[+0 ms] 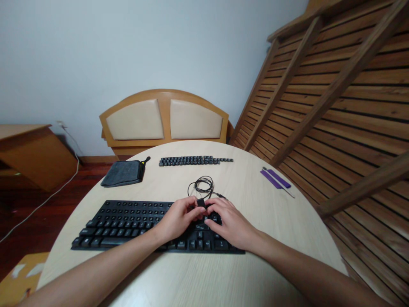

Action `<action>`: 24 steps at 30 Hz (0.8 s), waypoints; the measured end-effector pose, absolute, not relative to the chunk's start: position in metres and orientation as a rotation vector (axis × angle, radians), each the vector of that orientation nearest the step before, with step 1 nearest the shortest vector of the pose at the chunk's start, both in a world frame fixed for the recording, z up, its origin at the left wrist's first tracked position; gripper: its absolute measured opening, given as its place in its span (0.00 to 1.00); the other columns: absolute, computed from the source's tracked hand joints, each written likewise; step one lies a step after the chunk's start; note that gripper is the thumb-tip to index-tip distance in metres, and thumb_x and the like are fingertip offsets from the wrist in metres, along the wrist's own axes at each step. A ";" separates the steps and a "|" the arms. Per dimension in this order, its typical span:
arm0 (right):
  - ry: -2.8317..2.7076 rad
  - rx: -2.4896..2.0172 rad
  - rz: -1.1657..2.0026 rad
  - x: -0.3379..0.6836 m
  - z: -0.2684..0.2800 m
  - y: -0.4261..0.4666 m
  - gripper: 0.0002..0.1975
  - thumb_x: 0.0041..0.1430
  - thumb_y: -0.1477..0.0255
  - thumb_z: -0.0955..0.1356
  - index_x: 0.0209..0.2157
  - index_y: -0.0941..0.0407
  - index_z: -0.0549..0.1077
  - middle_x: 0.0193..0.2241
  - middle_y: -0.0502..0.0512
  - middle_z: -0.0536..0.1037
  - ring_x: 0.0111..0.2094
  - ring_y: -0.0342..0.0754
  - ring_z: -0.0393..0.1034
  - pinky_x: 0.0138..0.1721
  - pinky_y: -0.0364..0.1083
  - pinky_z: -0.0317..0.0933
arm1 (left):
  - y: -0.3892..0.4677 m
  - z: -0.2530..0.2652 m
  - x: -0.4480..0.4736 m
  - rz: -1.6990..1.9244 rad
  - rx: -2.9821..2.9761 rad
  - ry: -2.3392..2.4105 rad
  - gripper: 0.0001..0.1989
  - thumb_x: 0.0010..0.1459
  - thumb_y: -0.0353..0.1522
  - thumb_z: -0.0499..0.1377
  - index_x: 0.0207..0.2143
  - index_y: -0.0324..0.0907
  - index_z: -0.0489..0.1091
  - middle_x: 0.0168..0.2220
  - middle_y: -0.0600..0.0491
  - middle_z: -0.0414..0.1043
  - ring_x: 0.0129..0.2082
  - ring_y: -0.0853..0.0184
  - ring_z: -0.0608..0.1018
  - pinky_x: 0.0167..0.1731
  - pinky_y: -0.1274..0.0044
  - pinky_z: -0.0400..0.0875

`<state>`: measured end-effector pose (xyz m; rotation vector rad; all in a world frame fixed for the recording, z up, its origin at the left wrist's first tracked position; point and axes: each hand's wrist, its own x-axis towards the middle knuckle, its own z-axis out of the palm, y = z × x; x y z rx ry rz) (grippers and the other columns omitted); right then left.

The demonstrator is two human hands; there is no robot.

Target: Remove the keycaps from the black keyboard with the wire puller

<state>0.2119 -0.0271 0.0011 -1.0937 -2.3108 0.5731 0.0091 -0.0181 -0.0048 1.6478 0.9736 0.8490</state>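
A black full-size keyboard (134,232) lies across the table in front of me. Its upper left rows show bare switches, while the lower rows carry keycaps. Above its right part my left hand (177,217) pinches a small black keycap (201,202) between thumb and forefinger. From the other side my right hand (231,221) is curled in, its forefinger against the keycap and its thumb low over the keys. The wrist of that hand is by the keyboard's right end. My fingers hide several keys beneath them. Just behind my hands lies a coiled black cable (204,184).
Loose keycaps (188,160) stand in rows toward the table's far side. A dark grey zip pouch (123,172) is at the left. Purple strips (275,179) and a thin metal tool (287,192) lie at the right. Wooden slats (351,128) lean along the right.
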 end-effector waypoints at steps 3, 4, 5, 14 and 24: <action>-2.311 -1.099 0.572 0.212 0.002 -0.028 0.03 0.60 0.72 0.69 0.36 0.53 0.70 0.49 0.52 0.73 0.53 0.51 0.64 0.54 0.54 0.57 | -0.017 -0.005 0.009 0.846 1.638 0.974 0.13 0.61 0.39 0.58 0.29 0.39 0.66 0.26 0.55 0.71 0.27 0.68 0.70 0.29 0.78 0.63; -2.310 -1.100 0.572 0.212 0.002 -0.028 0.03 0.60 0.72 0.69 0.36 0.53 0.70 0.49 0.52 0.73 0.53 0.51 0.64 0.54 0.54 0.57 | -0.017 -0.005 0.009 0.845 1.631 0.972 0.13 0.61 0.39 0.58 0.29 0.39 0.66 0.26 0.55 0.70 0.27 0.68 0.70 0.29 0.78 0.63; -2.309 -1.101 0.572 0.212 0.002 -0.028 0.03 0.60 0.72 0.69 0.36 0.53 0.70 0.49 0.52 0.73 0.53 0.51 0.64 0.54 0.54 0.57 | -0.016 -0.005 0.009 0.845 1.626 0.971 0.13 0.61 0.39 0.58 0.29 0.39 0.66 0.26 0.55 0.70 0.27 0.68 0.70 0.28 0.78 0.63; -2.317 -1.093 0.568 0.212 0.002 -0.028 0.03 0.61 0.72 0.69 0.36 0.54 0.71 0.46 0.53 0.74 0.51 0.51 0.65 0.52 0.53 0.58 | -0.017 -0.004 0.009 0.851 1.616 0.968 0.13 0.60 0.39 0.58 0.28 0.39 0.66 0.25 0.55 0.70 0.26 0.69 0.69 0.28 0.77 0.63; -2.326 -1.073 0.549 0.211 0.005 -0.029 0.02 0.61 0.72 0.68 0.36 0.54 0.69 0.42 0.53 0.74 0.48 0.51 0.66 0.50 0.52 0.59 | -0.017 -0.004 0.009 0.860 1.625 0.966 0.13 0.60 0.39 0.58 0.28 0.39 0.68 0.25 0.55 0.70 0.26 0.68 0.69 0.29 0.77 0.64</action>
